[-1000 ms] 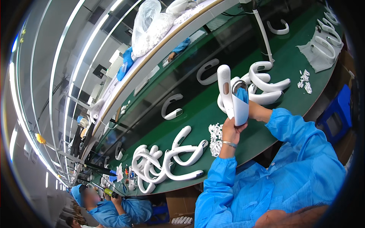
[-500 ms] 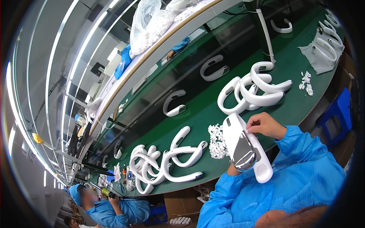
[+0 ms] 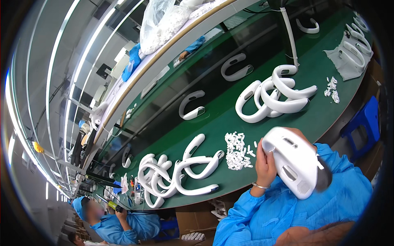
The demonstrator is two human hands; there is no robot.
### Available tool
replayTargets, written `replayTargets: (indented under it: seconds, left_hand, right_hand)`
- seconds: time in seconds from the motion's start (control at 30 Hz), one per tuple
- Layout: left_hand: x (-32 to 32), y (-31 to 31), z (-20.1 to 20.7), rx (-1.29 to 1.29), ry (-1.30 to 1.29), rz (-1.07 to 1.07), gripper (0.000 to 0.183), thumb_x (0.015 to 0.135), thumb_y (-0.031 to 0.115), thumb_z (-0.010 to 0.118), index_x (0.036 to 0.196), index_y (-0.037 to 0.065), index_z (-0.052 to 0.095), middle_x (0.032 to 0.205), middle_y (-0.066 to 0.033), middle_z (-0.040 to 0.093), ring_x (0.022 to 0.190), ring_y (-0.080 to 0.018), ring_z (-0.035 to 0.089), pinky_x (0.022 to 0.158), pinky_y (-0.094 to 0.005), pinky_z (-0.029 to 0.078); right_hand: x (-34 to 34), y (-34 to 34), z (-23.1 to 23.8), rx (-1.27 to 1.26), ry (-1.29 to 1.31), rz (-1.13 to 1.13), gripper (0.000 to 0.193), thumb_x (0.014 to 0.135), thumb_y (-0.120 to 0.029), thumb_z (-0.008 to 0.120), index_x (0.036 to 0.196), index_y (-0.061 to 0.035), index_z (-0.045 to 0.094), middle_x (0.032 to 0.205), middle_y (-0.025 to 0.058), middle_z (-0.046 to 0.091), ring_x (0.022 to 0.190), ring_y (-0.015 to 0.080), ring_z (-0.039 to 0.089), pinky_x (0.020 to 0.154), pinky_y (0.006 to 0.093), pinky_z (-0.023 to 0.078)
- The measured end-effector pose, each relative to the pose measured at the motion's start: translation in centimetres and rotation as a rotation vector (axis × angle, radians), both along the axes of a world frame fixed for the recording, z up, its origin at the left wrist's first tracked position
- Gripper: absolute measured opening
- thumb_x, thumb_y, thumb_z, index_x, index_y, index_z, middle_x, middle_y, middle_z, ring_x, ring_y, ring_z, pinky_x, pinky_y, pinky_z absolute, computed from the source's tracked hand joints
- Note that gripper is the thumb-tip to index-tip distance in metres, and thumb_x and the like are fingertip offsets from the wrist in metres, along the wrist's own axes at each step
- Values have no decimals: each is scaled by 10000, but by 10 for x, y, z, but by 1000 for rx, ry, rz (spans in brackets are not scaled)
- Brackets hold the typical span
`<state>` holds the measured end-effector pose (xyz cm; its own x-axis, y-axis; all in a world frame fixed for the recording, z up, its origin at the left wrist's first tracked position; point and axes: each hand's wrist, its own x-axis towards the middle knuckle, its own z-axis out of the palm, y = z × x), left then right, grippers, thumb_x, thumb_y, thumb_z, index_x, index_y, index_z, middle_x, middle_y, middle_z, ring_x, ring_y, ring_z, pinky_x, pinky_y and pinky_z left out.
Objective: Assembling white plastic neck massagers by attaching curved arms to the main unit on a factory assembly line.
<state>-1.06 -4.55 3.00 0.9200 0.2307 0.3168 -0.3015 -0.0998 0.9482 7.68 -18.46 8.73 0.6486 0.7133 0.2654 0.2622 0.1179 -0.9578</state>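
Observation:
A white U-shaped housing (image 3: 293,158), like a neck-worn device, is tilted above my lap. It has slots and a speaker-like grille of small holes. My left hand (image 3: 266,167) grips its left end, with the thumb against the inner side and a bracelet at the wrist. My right hand (image 3: 303,133) is behind the upper edge of the housing; its fingers are hidden. A blurred dark end (image 3: 324,179) shows at the housing's lower right. Beside my left hand, a pile of small white plastic parts (image 3: 236,151) lies on the green table (image 3: 213,123).
Several white U-shaped housings (image 3: 197,188) lie tangled at the left, and another stack (image 3: 283,100) stands farther back. More small white parts (image 3: 331,90) lie at the right. A blue stool (image 3: 361,123) stands off the right edge. A co-worker (image 3: 123,227) sits left, holding a green tool.
The housing has turned, so its outer side with slots now shows instead of the glossy part. My left hand has come into view at its left end; my right hand has gone behind it.

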Motion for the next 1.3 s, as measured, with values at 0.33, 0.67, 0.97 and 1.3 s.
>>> replayTargets:
  seconds: [0.33,0.67,0.97,1.3]
  left_hand:
    - [-5,-6,7,297,-93,130,448,905,40,433,1305,-105,293,1089,-192,556,966,-219,589,802,-306,479]
    - [-8,-9,2,208,-130,187,452,908,36,432,1313,-99,287,1081,-176,564,897,-202,588,773,-285,473]
    - [-8,40,-9,-594,274,66,504,923,86,479,1379,64,264,1002,-165,603,642,-195,632,539,-307,543]
    - [-31,111,-50,-644,420,267,250,910,157,542,1100,0,503,824,-92,618,661,-160,609,578,-283,522]
  right_hand:
    - [-22,-3,-6,100,-134,-134,338,853,-173,587,1141,2,571,945,107,642,801,157,626,677,283,510]
    - [-28,16,-36,34,132,-116,351,869,-163,568,1171,12,538,943,110,639,768,144,621,650,277,505]
    - [-12,53,-70,-37,306,55,330,895,-157,541,1171,23,517,911,102,638,706,118,607,604,252,493]
    - [49,129,-121,-442,-919,83,111,722,-91,612,826,-62,641,826,94,586,827,277,583,699,389,480]
